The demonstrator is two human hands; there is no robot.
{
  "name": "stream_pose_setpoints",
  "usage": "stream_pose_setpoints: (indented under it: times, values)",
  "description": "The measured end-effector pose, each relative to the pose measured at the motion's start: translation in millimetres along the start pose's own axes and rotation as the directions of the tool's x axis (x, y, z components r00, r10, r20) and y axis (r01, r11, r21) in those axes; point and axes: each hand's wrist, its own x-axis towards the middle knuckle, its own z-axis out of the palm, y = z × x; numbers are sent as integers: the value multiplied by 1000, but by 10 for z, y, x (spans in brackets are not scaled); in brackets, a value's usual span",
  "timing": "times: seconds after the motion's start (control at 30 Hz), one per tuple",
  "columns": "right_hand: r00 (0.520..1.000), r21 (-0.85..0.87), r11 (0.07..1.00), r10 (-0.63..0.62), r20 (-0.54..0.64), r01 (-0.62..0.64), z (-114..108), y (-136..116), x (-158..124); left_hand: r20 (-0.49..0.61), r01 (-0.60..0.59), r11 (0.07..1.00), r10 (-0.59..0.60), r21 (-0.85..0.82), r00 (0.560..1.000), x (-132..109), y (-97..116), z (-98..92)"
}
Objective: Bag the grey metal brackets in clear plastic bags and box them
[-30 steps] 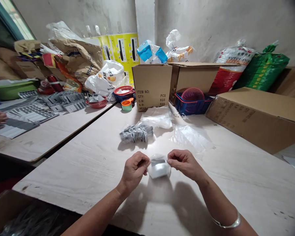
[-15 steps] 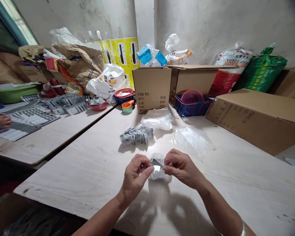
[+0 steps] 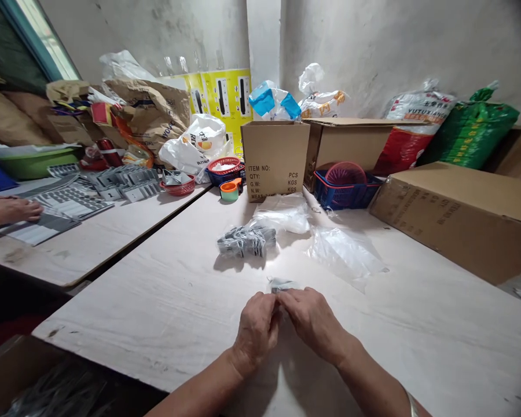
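Close together over the near middle of the table, my left hand [image 3: 258, 327] and my right hand [image 3: 312, 315] both have their fingers closed on a small clear plastic bag [image 3: 283, 284]. Something grey shows inside the bag, just past my fingertips; the rest of it is hidden behind my hands. Beyond it lies a bundle of grey pieces wrapped in clear plastic [image 3: 246, 241]. Flat clear bags [image 3: 282, 213] lie behind that bundle, and another clear bag [image 3: 345, 250] is to its right.
An upright cardboard box [image 3: 275, 156] stands at the back, with a blue basket [image 3: 347, 191] beside it. A large carton [image 3: 455, 214] sits on the right. At the left table, another person's hand [image 3: 15, 211] rests on grey printed sheets [image 3: 65, 202]. An orange-and-green tape roll [image 3: 229, 191] stands behind.
My hands have come together and turned knuckles up, closing over the bag's mouth, which was held apart before. The view has shifted slightly left.
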Motion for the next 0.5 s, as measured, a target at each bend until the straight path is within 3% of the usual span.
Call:
stream_pose_setpoints:
  times: [0.1, 0.23, 0.33, 0.5]
  values:
    - [1000, -95, 995, 27, 0, -27, -20, -36, -11, 35, -11, 1000, 11, 20, 999, -20, 23, -27]
    - [996, -103, 995, 14, 90, -4, -103, -62, -52, 104, -70, 997, 68, 19, 992, 0, 49, -84]
    - [993, -93, 996, -3, 118, 14, -115, -41, -58, 66, -40, 999, 38, 21, 997, 50, 45, -71]
    - [998, -49, 999, -17, 53, 19, 23, 54, -6, -10, -44, 998, 44, -36, 999, 92, 2, 28]
